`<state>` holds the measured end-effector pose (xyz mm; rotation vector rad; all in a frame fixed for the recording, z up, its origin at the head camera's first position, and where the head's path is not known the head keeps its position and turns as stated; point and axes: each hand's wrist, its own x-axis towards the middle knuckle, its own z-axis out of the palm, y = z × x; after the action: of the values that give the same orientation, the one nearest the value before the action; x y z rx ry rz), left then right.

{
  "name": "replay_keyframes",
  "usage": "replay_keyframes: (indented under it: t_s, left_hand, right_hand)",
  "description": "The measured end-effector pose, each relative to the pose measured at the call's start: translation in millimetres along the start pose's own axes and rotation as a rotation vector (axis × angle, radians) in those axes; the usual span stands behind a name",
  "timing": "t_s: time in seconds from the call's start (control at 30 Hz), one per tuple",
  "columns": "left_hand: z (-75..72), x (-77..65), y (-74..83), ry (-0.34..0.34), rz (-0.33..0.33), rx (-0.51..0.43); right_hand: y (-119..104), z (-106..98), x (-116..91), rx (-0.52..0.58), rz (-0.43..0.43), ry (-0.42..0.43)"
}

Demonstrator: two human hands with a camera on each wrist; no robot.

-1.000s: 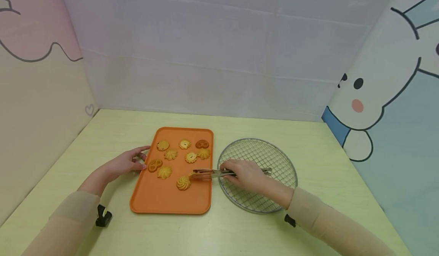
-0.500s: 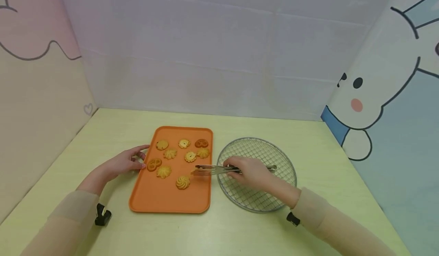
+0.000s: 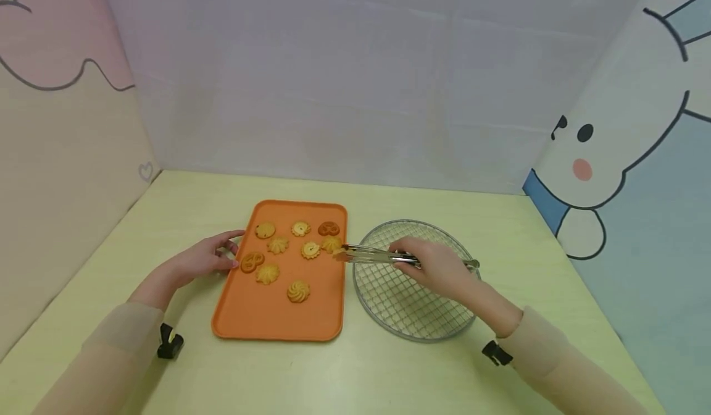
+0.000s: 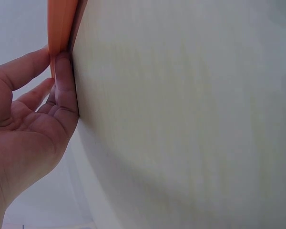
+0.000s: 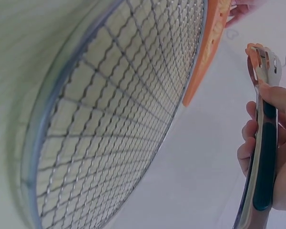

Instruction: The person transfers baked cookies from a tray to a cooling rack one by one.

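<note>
Tongs [image 3: 373, 254] of silvery metal with teal grips are stretching across above the round wire rack [image 3: 400, 316], their tips hanging at the right rim of the orange tray [image 3: 255, 316], just beside a ridged cookie [image 3: 331, 244]. The person's right hand [image 3: 433, 267] is holding them by the handles, fingers wrapping around the grips. The tongs' arms are lying close together; their ends are showing some orange, and I cannot tell whether anything is sitting between them.

On the other side, the left hand [image 3: 201, 260] is resting its fingertips against the tray's left edge, thumb and forefinger standing apart.

Nine cookies are lying on the tray as I count them: two more ridged ones, two pretzel-shaped cookies [image 3: 252, 262], two small scalloped cookies [image 3: 310, 250] with pale centres, a round cookie [image 3: 265, 230] in the far left corner, and a swirled cookie [image 3: 298, 291] lying nearest the person. Tray and rack are standing side by side on the pale table [image 3: 389, 372]. A cartoon rabbit [image 3: 622, 137] is covering the right wall.
</note>
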<state>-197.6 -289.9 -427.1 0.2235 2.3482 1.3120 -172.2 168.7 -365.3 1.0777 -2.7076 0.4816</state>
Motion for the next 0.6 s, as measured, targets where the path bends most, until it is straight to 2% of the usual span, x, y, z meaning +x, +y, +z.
replay_keyframes:
  t_s: [0.23, 0.3, 0.47, 0.6]
  left_hand:
    - [-0.7, 2.2, 2.3, -0.004, -0.030, 0.007]
    - [-0.7, 2.1, 3.3, -0.006, -0.021, 0.007]
    - [-1.1, 1.3, 4.6, -0.007, -0.020, 0.011]
    - [-1.4, 0.7, 6.2, -0.011, -0.023, 0.020]
  right_hand:
    - [11.5, -12.3, -12.7, -0.010, 0.027, 0.053]
    - [15.5, -14.2, -15.8, -0.016, 0.027, 0.071]
    - [27.3, -14.5, -23.2, -0.038, 0.028, 0.098]
    - [37.5, -12.2, -28.8, -0.061, 0.072, 0.095]
